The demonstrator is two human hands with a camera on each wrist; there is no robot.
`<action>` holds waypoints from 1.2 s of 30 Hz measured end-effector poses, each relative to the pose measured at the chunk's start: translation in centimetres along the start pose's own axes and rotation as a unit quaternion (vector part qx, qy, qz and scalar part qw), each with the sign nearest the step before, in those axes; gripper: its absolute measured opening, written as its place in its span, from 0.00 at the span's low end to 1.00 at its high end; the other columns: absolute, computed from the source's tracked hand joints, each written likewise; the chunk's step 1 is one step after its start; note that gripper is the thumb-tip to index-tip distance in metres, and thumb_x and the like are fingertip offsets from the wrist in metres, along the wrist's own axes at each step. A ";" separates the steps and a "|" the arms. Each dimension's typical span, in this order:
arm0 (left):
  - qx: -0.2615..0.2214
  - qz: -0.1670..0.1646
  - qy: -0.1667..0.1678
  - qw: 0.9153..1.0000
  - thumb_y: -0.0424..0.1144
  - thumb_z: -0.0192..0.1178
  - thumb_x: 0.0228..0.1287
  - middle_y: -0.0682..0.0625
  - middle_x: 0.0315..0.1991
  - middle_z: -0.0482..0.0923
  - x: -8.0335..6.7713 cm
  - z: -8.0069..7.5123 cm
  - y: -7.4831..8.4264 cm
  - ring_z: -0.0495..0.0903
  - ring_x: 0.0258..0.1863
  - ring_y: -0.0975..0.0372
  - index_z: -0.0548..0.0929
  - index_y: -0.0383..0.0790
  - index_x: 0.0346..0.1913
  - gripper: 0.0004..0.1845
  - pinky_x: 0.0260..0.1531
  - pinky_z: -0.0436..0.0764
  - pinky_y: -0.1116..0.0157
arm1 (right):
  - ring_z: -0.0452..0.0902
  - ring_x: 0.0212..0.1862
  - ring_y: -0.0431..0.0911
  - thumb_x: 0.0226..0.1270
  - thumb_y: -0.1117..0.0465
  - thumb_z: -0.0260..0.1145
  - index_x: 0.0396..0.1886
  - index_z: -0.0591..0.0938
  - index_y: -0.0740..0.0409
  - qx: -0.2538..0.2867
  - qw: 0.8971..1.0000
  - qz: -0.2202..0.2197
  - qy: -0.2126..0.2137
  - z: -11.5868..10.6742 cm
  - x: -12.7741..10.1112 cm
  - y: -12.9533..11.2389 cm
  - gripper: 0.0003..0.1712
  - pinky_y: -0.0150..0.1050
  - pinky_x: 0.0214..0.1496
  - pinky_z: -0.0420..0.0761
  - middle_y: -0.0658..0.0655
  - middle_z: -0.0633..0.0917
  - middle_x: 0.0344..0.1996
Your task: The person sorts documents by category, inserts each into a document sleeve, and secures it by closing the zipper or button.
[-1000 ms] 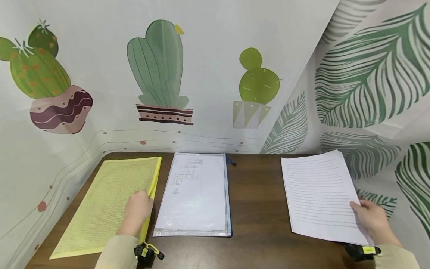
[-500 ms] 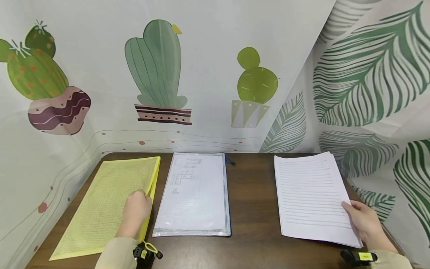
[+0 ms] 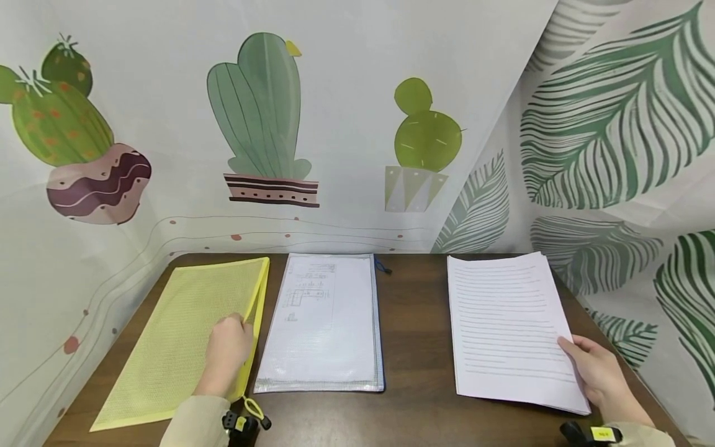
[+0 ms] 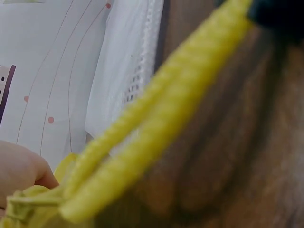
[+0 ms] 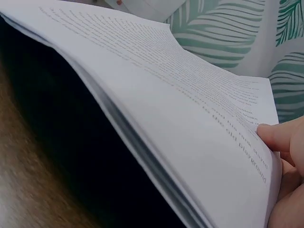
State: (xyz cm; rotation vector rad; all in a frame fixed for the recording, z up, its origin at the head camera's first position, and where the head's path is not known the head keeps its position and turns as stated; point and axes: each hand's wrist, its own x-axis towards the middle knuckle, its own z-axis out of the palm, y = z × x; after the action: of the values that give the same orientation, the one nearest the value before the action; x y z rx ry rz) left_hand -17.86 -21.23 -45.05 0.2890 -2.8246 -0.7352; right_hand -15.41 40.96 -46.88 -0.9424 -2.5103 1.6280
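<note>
Yellow mesh pouch with a brighter yellow zip edge under the fingers of the left hand. Just right of those fingers, white see-through mesh pouch with a dark blue rim, showing a white sheet with grey line drawings. White paper stack with fine grey text lines, pinched by the right thumb. Dark brown wood-grain table between. Beyond the fingertips, white backdrop printed with green cacti in maroon, striped and grey pots; green fern fronds behind the papers.
</note>
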 end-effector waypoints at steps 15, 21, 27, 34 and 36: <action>-0.022 0.018 0.033 0.999 0.30 0.49 0.58 0.39 0.22 0.73 -0.2 -0.4 0.9 0.70 0.20 0.54 0.75 0.31 0.25 0.08 0.17 0.70 0.60 | 0.78 0.30 0.36 0.67 0.45 0.57 0.63 0.63 0.67 0.061 0.996 -0.008 -0.061 1.2 -1.2 -0.2 0.36 0.37 0.33 0.81 0.37 0.78 0.26; -0.029 0.023 0.034 0.999 0.30 0.48 0.57 0.37 0.24 0.75 -0.2 -0.2 1.0 0.71 0.20 0.54 0.78 0.28 0.30 0.09 0.17 0.70 0.61 | 0.78 0.31 0.35 0.68 0.48 0.56 0.64 0.62 0.69 0.062 0.996 -0.012 -0.059 2.1 -1.5 -0.5 0.36 0.36 0.33 0.81 0.37 0.78 0.26; -0.032 0.026 0.039 0.998 0.29 0.48 0.56 0.38 0.24 0.75 -0.2 -0.1 1.2 0.69 0.20 0.55 0.79 0.26 0.31 0.09 0.16 0.68 0.63 | 0.78 0.31 0.35 0.69 0.48 0.56 0.65 0.61 0.68 0.066 0.995 -0.012 -0.070 2.8 -1.8 -0.8 0.36 0.37 0.33 0.80 0.38 0.79 0.27; -0.033 0.031 0.044 0.998 0.29 0.49 0.56 0.34 0.27 0.77 0.0 0.0 1.5 0.72 0.22 0.53 0.80 0.26 0.33 0.10 0.20 0.74 0.57 | 0.78 0.32 0.36 0.67 0.47 0.58 0.64 0.62 0.68 0.083 0.992 -0.016 -0.095 3.5 -2.4 -1.4 0.36 0.36 0.34 0.81 0.38 0.79 0.28; -0.033 0.031 0.044 0.998 0.30 0.50 0.56 0.33 0.29 0.79 0.0 0.0 1.5 0.74 0.23 0.52 0.80 0.25 0.36 0.12 0.23 0.75 0.55 | 0.78 0.32 0.36 0.67 0.48 0.59 0.62 0.63 0.67 0.091 0.991 -0.016 -0.100 3.7 -2.5 -1.6 0.35 0.36 0.34 0.81 0.38 0.79 0.28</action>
State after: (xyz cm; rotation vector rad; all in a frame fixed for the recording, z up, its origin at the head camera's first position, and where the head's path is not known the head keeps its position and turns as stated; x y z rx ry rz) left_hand -18.05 -19.95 -44.32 0.2172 -2.7081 -0.7822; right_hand -15.27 36.20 -46.45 -0.7505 -2.4250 1.9919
